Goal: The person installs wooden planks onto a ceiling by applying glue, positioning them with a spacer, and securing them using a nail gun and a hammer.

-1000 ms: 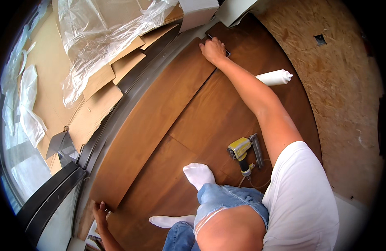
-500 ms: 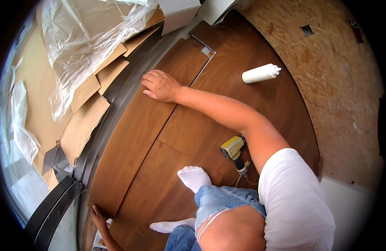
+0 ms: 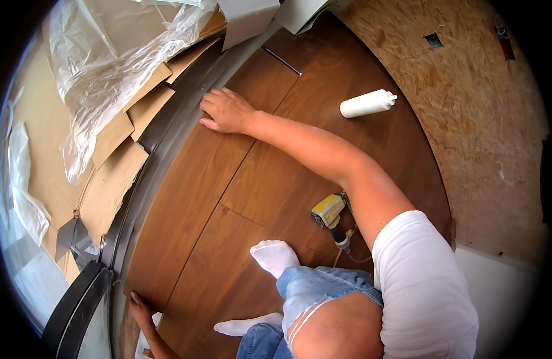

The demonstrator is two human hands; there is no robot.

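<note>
Head view: a long brown plank (image 3: 189, 191) is lying along the left side of the floorboards (image 3: 270, 173), its long axis running slantwise from near left to far right, with a grey strip (image 3: 189, 113) bordering its left edge and a dark seam (image 3: 211, 221) running between its right edge and the boards. The right hand (image 3: 227, 111) is resting on the plank toward its far end, its back facing up and its fingers bending at the left edge; whether they are gripping that edge or only lying on it, one cannot tell, since their undersides are not showing. From this hand, most of the plank is stretching away toward near left, while a shorter part is continuing toward far right and ending at a narrow gap (image 3: 282, 61). The left hand (image 3: 141, 310) is touching the near end at its left corner; its hold is partly hidden, so whether it is pinching the wood is unclear. The two hands are thus standing well apart along one axis, the right one being the closer to the far gap, its forearm (image 3: 300, 140) crossing above the seam. Farther right, a white bottle (image 3: 367, 104) is lying on its side, and nearer, a yellow and black nail gun (image 3: 328, 210) is lying beside the right arm.
</note>
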